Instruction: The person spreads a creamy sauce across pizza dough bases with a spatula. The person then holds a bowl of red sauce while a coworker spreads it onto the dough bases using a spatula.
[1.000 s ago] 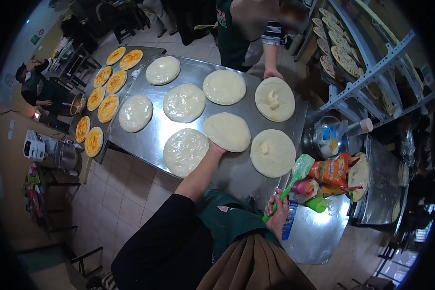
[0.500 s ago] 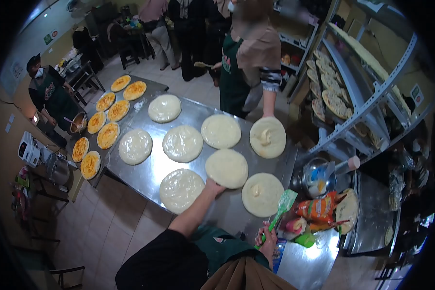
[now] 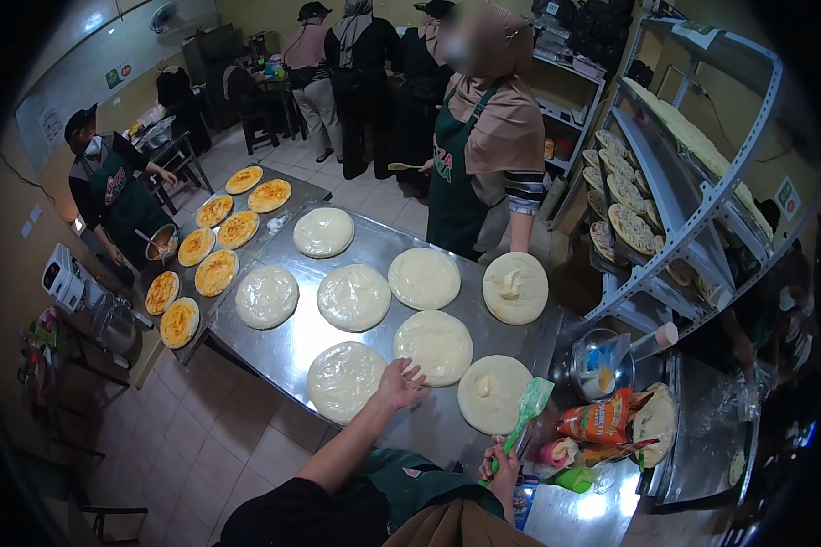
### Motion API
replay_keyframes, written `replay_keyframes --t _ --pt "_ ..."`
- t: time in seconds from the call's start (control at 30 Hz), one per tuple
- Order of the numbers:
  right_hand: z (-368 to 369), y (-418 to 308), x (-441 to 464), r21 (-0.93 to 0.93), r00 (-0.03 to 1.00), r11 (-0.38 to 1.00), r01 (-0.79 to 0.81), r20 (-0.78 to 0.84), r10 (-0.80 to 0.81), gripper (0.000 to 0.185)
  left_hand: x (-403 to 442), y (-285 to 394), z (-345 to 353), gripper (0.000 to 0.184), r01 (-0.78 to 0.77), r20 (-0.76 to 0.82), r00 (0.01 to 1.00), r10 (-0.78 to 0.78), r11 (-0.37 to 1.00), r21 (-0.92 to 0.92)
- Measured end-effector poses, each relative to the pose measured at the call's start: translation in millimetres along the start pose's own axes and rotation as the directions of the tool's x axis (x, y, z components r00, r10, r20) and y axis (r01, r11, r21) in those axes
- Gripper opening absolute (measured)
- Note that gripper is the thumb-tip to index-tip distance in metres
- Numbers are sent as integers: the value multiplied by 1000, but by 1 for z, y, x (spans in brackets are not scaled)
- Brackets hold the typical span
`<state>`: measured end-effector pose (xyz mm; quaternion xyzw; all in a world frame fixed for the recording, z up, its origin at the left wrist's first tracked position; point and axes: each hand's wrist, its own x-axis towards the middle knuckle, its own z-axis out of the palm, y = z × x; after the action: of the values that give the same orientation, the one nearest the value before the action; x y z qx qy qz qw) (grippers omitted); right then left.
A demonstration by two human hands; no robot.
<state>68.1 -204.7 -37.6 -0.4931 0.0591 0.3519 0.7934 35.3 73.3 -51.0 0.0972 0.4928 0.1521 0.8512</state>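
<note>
My left hand [image 3: 401, 385] is open, fingers spread, at the near edge of a round pizza base [image 3: 433, 348] lying on the metal table. In my right hand [image 3: 500, 469] is the handle of a green spatula [image 3: 534, 401], its blade raised beside another base [image 3: 494, 394] that carries a small dollop of pale spread. Glossy coated bases [image 3: 354, 297] lie to the left, one of them [image 3: 347, 381] close to my left wrist. A co-worker across the table reaches to a base [image 3: 515, 288] with a pale dollop in its middle.
Several orange-topped bases [image 3: 217, 272] line the table's far left end. To my right stand a metal bowl [image 3: 602, 360], an orange packet [image 3: 600, 419] and a green cup [image 3: 575, 479]. A metal rack [image 3: 684, 219] holds topped pizzas. Several people stand farther back.
My left hand has come off the edge of the middle base, drawn back toward me and spread its fingers. The base now lies flat. My right hand still holds the spatula. The view has tilted up.
</note>
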Motion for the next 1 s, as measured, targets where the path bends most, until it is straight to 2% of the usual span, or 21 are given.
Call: replay_keyframes --t 0.07,0.13,0.2,0.27,0.33,0.47,0.53,0.57,0.67,0.77,0.83,0.87,0.9,1.0 --pt "2 -1 -3 -32 1000 999 5 -15 -6 20 -4 11 -33 47 -99 342 934 106 994 -38" --pt "1 1 -3 -49 1000 999 3 -7 -3 19 -19 22 -53 46 -388 273 884 380 921 -25" --pt "-7 5 0 -62 1000 998 -10 26 11 19 -21 31 -89 44 -649 68 754 653 757 -74" --pt "-10 11 1 -57 998 998 -10 53 13 21 -2 47 -143 44 -788 -222 604 766 615 -22" --pt "-10 16 2 -67 997 998 -12 71 17 22 -2 66 -195 46 -825 -411 526 744 565 -34" --pt "-5 25 2 -79 996 997 -21 85 28 24 25 92 -292 49 -810 -698 485 527 571 -132" --pt "2 29 1 -72 994 997 -25 104 32 24 43 115 -337 52 -605 -697 702 145 637 -477" --pt "8 29 -1 -69 993 997 -23 118 31 23 52 124 -349 54 -477 -634 771 -56 608 -634" --pt "32 34 -12 -121 993 993 7 118 7 21 76 139 -358 58 -432 -618 784 -59 663 -611" --pt "53 46 -16 -142 996 989 42 80 -31 20 93 157 -357 60 -380 -495 861 118 795 -473" --pt "66 55 -21 -148 998 988 55 51 -48 20 102 172 -353 61 -339 -199 940 275 809 -481" --pt "74 59 -23 -151 998 987 60 40 -55 20 104 179 -352 61 -320 -41 938 344 816 -481" --pt "82 63 -24 -152 998 986 65 32 -60 20 109 186 -347 59 -367 -117 929 352 825 -431" --pt "102 81 -20 -117 999 992 36 -1 -36 19 78 193 -315 57 -371 -172 929 329 828 -420"
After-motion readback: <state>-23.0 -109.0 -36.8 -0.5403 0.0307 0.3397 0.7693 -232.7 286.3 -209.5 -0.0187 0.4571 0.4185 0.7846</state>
